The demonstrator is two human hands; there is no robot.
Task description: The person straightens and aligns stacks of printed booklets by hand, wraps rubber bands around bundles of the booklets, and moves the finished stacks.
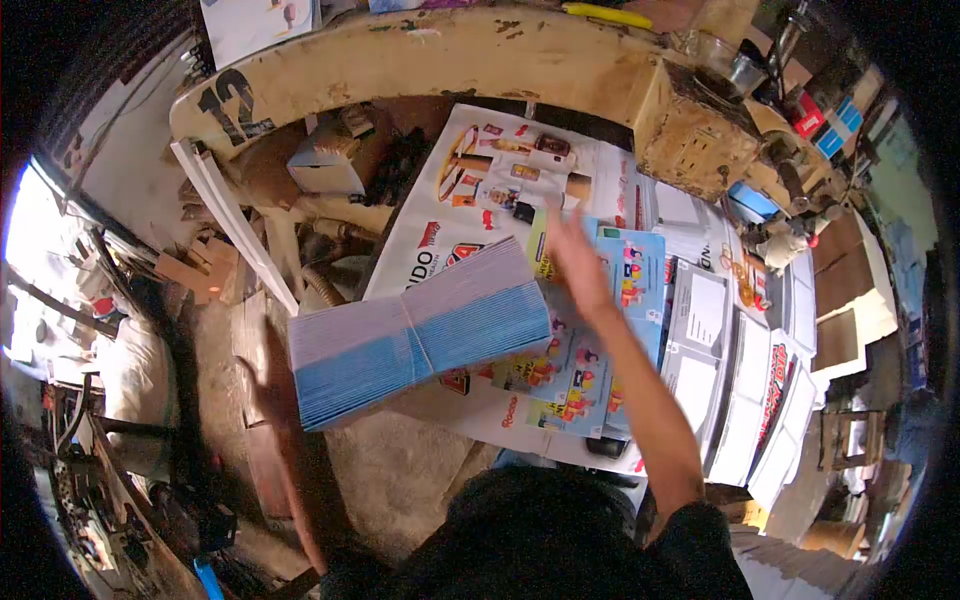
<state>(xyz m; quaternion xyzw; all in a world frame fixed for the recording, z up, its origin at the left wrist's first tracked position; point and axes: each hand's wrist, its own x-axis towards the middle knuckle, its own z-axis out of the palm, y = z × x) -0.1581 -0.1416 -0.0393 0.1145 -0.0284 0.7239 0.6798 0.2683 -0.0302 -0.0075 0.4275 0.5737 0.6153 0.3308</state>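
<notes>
A thick bundle of stacked paper booklets point(420, 335), white along one half and blue along the other, has a thin band around its middle. It slants across the front of the table, its left end out past the table edge. My left hand point(268, 378) is beside that left end, fingers apart; whether it touches the bundle I cannot tell. Past the bundle's right end is my right hand point(572, 255), blurred by motion, its fingers stretched out and holding nothing I can see. Beneath it are colourful blue and yellow printed sheets point(632, 275).
A large printed poster sheet point(430, 210) covers the table. White printed stacks point(735, 390) stand to the right. A worn cream machine beam point(420, 55) marked 12 arches across the back. A white rail point(235, 225) slants at the left, and cardboard point(850, 300) stands far right.
</notes>
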